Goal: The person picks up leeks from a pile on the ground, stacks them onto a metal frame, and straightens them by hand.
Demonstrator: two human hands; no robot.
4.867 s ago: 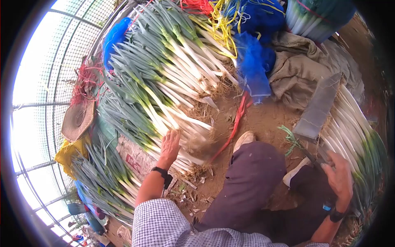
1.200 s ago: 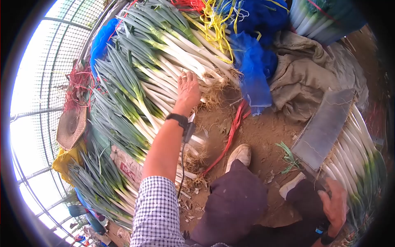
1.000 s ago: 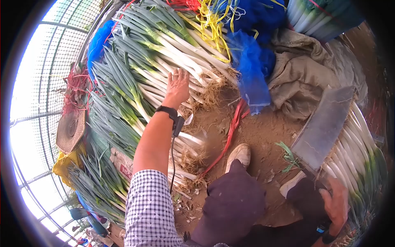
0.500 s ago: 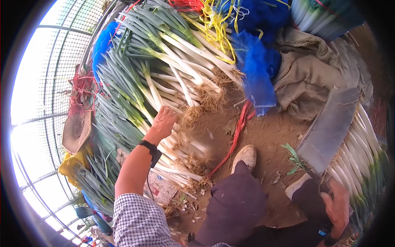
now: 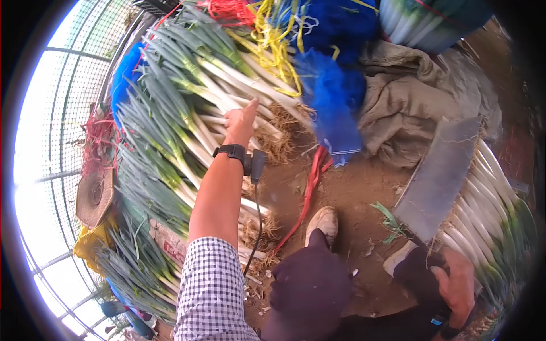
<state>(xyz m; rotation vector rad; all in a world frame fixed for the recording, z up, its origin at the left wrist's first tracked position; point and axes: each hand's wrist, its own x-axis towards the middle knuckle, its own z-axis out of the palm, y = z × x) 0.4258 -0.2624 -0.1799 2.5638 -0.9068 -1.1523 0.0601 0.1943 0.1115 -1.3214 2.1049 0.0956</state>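
Observation:
My left hand [image 5: 241,122] is over the large pile of long green onions [image 5: 170,122], near their white stems. Its thumb stands apart from the curled fingers, whose tips are partly hidden, and no stem is visibly gripped. A black strap with a small device [image 5: 244,159] and a cable circles that wrist. At lower right, my right hand [image 5: 458,284] hangs by my knee with its fingers loosely apart, holding nothing. Beside it lies a row of green onions [image 5: 483,210], white stems towards me, with a grey flat sheet [image 5: 441,176] at their root ends.
Blue netting [image 5: 335,91] and yellow twine [image 5: 276,45] lie by the pile's far end. Crumpled sacking [image 5: 404,108] covers soil beyond my shoe [image 5: 322,224]. A red strap [image 5: 310,187] runs across the ground. A straw hat [image 5: 95,196] hangs by the mesh wall [image 5: 62,113].
My left hand has left the middle stems and moved up and to the right across the pile. The view has shifted slightly. My right hand stays by my knee.

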